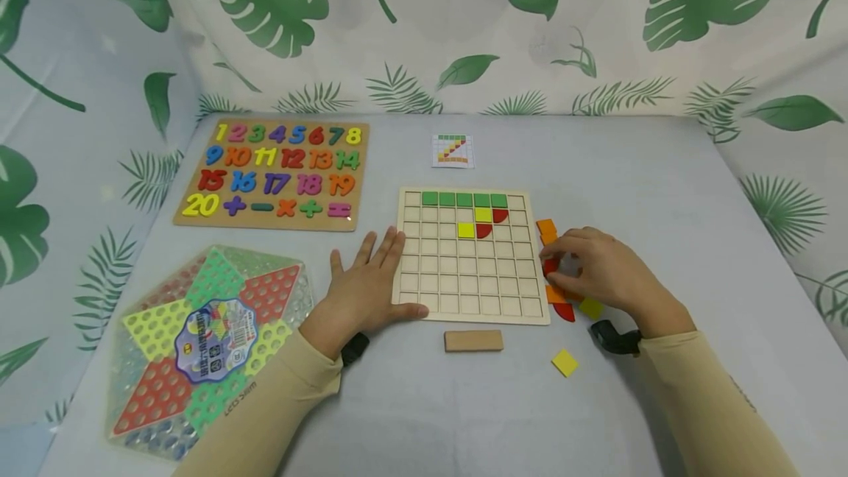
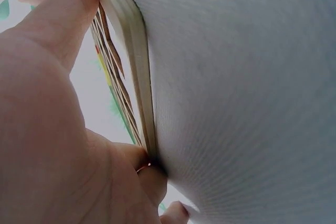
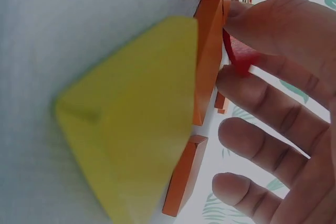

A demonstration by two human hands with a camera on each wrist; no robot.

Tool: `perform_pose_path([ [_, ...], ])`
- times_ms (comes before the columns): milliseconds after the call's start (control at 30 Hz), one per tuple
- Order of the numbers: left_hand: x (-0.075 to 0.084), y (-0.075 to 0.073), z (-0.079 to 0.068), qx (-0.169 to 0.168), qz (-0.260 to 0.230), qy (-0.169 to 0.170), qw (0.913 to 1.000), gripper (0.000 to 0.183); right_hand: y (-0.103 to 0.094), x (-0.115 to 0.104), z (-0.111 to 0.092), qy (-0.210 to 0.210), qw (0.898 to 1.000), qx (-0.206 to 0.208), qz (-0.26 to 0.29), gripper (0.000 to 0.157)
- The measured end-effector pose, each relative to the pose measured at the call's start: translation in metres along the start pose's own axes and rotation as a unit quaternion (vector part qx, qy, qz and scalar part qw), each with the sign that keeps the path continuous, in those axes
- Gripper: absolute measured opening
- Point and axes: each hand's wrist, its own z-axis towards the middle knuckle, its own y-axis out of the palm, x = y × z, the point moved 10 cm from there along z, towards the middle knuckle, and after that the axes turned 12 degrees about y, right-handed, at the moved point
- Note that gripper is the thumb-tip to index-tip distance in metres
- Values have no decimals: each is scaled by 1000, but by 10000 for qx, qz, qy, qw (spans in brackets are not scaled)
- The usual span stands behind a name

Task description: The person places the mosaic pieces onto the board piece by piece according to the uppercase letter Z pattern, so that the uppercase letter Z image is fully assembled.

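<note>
A wooden grid board (image 1: 480, 267) lies mid-table, holding a row of green squares (image 1: 464, 199), two yellow squares and two red quarter-circles. At its left edge my left hand (image 1: 363, 289) rests with fingers spread, the thumb at the near corner. The left wrist view shows thumb and fingers touching the board's side (image 2: 137, 72). Right of the board, my right hand (image 1: 606, 267) pinches a red quarter-circle piece (image 3: 242, 56) between thumb and index finger. Beneath and around it lie orange pieces (image 1: 547, 228), another red quarter-circle (image 1: 564, 312) and a yellow square (image 1: 592, 308).
A pattern card (image 1: 453, 162) lies beyond the board. Nearer me are a plain wooden block (image 1: 473, 341) and a loose yellow square (image 1: 565, 363). On the left sit a number puzzle board (image 1: 360, 160) and a wrapped hexagonal checkers board (image 1: 159, 330). Leaf-printed cloth walls surround the table.
</note>
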Motion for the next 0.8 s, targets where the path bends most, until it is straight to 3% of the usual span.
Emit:
perform_pose_path([
  [567, -2, 0, -1, -15, 33, -30, 10000, 124, 6, 0, 8, 236, 9993, -268, -120, 26],
  [800, -1, 1, 1, 1, 42, -4, 10000, 124, 0, 0, 9, 235, 9996, -164, -74, 22],
])
